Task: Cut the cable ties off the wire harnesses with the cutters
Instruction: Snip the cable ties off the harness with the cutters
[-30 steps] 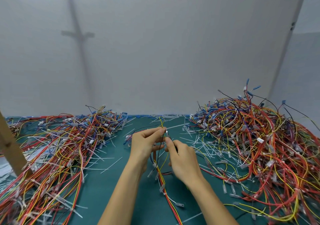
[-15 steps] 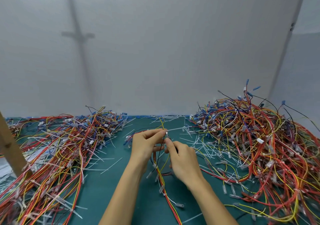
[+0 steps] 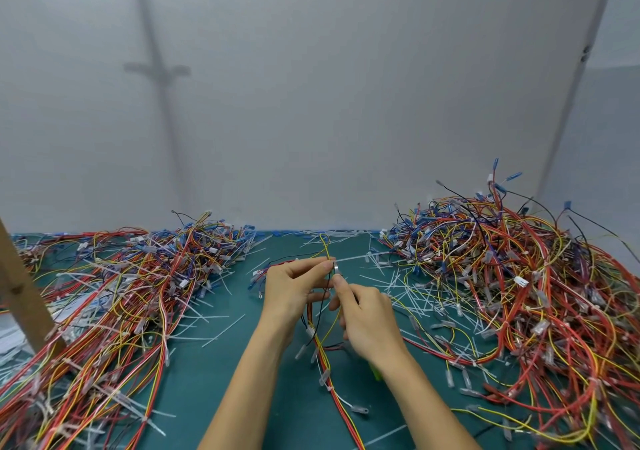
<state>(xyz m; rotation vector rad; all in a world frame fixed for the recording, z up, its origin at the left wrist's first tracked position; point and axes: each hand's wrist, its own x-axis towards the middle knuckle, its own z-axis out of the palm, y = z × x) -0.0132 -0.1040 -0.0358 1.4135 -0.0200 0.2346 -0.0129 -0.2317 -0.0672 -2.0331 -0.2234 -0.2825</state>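
Centrally, left hand (image 3: 291,290) pinches wire harness (image 3: 323,352), right hand (image 3: 367,321) grips cutters (image 3: 335,267).

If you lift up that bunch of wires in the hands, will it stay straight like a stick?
Probably not: the wire harness droops and curves from the left hand down to the green mat, so it looks floppy. It likely weighs little, since a light pinch holds it up.
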